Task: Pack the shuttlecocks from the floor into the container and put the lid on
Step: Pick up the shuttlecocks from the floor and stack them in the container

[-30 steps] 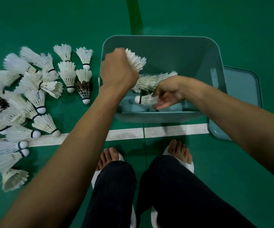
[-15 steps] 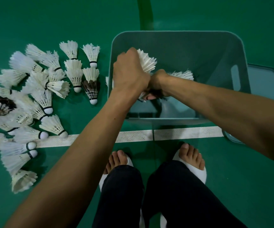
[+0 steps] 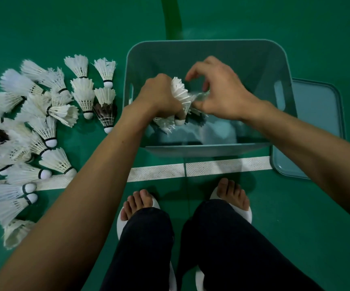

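Head view, left hand [image 3: 161,95] gripping shuttlecocks [image 3: 180,93]

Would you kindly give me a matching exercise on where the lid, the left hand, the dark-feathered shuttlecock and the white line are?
1 lid
2 left hand
3 dark-feathered shuttlecock
4 white line

A grips stacked shuttlecocks over the container
B on floor, left of container
C on floor, right of container
D between container and feet

Pairs: 1-C, 2-A, 3-B, 4-D
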`<state>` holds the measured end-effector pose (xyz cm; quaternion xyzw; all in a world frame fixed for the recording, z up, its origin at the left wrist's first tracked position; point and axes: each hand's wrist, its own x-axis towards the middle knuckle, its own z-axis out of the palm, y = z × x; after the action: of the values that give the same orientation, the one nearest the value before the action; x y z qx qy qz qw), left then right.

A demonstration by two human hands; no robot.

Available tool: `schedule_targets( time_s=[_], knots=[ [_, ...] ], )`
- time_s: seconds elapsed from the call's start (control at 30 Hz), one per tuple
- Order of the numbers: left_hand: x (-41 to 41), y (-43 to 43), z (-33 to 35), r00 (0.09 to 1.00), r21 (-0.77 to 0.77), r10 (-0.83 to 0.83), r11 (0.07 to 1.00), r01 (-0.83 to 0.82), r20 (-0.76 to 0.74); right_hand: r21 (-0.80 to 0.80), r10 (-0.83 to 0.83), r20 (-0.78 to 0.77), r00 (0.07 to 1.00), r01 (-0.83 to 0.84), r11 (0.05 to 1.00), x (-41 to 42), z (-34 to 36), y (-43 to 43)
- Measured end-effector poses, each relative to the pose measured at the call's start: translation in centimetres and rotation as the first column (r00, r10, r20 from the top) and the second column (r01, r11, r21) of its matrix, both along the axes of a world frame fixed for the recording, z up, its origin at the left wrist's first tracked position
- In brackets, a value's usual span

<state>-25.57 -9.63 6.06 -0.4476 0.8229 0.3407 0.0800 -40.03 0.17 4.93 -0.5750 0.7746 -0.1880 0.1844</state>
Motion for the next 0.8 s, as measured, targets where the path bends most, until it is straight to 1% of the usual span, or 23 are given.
schedule_targets(
  time_s=[0.07,0.13,0.23,0.3,0.33,0.4,0.5,0.53,0.6,0.7,0.8],
  knots=[
    [-0.2,0.3,0.0,0.999,0.046,-0.033,0.998,0.032,0.012,0.041,0.087,-0.051,0.995,-0.085,0.996,0.0,-0.3,0.3],
    [0.0,0.4,-0.4,0.999,0.066,-0.044,0.997,0.043,0.009,0.097,0.089,-0.021,0.996,-0.086,0.992,-0.2,-0.6,0.5],
    [0.4,0.5,-0.6,0.994,0.105,-0.008,0.994,0.019,-0.105,0.205,-0.037,0.114,0.993,0.013,0.979,-0.4,-0.9,1.0],
    [0.6,0.3,-0.9,0.988,0.07,0.011,0.998,0.0,-0.155,0.311,-0.172,0.19,0.967,0.106,0.944,0.0,-1.5,1.3],
    [0.6,0.1,-1.0,0.989,0.025,0.007,1.0,-0.004,-0.147,0.364,-0.255,0.246,0.935,0.155,0.918,0.5,-1.8,1.4],
    [0.6,-0.3,-1.2,0.998,-0.032,0.009,0.999,-0.012,-0.067,0.467,-0.438,0.374,0.817,0.242,0.85,1.6,-2.3,1.1],
    [0.7,-0.6,-1.6,0.993,0.036,-0.013,0.999,0.009,0.12,0.593,-0.639,0.464,0.613,0.321,0.739,2.9,-2.8,-0.4],
    [0.7,-0.7,-1.7,0.983,0.07,-0.043,0.997,0.031,0.176,0.617,-0.677,0.485,0.554,0.332,0.713,3.4,-2.9,-1.0],
    [0.6,-0.9,-2.0,0.966,0.123,-0.097,0.99,0.069,0.239,0.647,-0.731,0.513,0.451,0.356,0.674,4.3,-3.5,-2.3],
    [0.5,-1.1,-2.6,0.957,0.171,-0.134,0.981,0.091,0.259,0.651,-0.791,0.496,0.359,0.449,0.612,5.5,-4.6,-3.8],
    [0.4,-0.9,-3.0,0.946,0.163,-0.162,0.979,0.12,0.28,0.605,-0.81,0.497,0.311,0.546,0.58,5.4,-5.5,-4.3]
  ],
)
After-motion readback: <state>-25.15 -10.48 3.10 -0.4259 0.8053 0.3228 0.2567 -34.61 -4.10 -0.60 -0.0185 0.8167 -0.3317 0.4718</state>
